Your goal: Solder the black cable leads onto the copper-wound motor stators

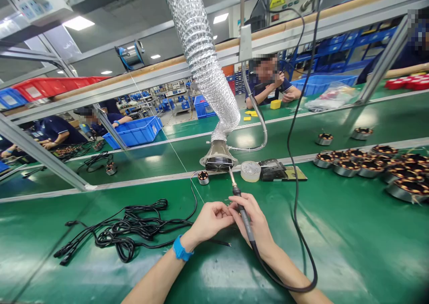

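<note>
Soldering iron (pixel 243 210) lies clenched in right hand (pixel 256 221); left hand (pixel 209 219) pinches thin wire (pixel 229 202).

A: R hand (pixel 256 221) grips soldering iron (pixel 241 208), tip up twd fume hood (pixel 218 156).
B: L hand (pixel 209 219)?
A: Fingers pinched on thin wire, touching R hand. Black cable bundle (pixel 127 230) to left.

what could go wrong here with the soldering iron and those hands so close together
The right hand holds the soldering iron with its metal tip raised just above the left hand, whose fingertips pinch something small beside the shaft; a slip might burn them. The iron's black cord hangs in a loop by the right forearm and could snag. The tangled black cables beside the left forearm might get dragged.
</note>
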`<action>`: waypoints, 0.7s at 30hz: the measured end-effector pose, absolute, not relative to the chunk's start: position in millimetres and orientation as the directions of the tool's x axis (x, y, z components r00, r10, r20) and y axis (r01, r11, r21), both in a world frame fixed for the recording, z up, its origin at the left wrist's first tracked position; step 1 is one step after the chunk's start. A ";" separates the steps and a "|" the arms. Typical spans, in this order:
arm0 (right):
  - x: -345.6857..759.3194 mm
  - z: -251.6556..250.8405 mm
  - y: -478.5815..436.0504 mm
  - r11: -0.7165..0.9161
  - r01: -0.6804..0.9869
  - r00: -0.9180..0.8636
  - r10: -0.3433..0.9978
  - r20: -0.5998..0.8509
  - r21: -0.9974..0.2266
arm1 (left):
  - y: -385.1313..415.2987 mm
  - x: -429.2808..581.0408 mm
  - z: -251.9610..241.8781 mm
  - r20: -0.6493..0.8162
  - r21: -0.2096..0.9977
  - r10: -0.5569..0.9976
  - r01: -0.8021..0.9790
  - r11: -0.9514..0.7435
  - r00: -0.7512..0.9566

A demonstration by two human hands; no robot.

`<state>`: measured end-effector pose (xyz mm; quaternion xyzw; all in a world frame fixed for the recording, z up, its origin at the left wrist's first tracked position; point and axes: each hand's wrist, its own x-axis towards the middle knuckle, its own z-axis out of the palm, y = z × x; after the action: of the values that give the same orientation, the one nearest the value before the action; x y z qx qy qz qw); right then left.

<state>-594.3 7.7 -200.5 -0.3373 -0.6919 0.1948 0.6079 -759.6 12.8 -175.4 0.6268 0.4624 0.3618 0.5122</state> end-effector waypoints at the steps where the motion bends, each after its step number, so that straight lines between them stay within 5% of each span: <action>1: -593.8 -200.9 7.9 0.694 0.232 -0.029 0.705 0.708 -0.682 | 13.3 -761.5 -173.8 -0.013 0.972 0.947 0.226 -0.064 0.321; 6: -590.6 -204.8 8.5 0.669 0.254 -0.033 0.728 0.685 -0.699 | 17.4 -770.7 -166.8 0.040 0.958 0.929 0.249 -0.140 0.368; 10: -591.9 -208.0 9.9 0.665 0.268 -0.038 0.730 0.682 -0.697 | 19.3 -770.2 -169.0 -0.088 0.989 0.939 0.140 0.043 0.332; 14: -595.4 -208.2 10.8 0.679 0.297 -0.049 0.713 0.699 -0.672 | 21.4 -764.5 -173.7 -0.142 0.989 0.961 -0.003 0.147 0.238; 21: -584.7 -197.9 11.9 0.622 0.395 0.093 0.705 0.703 -0.676 | 31.0 -757.9 -182.0 -0.074 0.997 0.997 -0.030 0.074 -0.006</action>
<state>-584.7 11.9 -197.9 -0.4158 -0.6613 0.1269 0.6113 -757.9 31.0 -182.0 0.4718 0.5123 0.4902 0.5241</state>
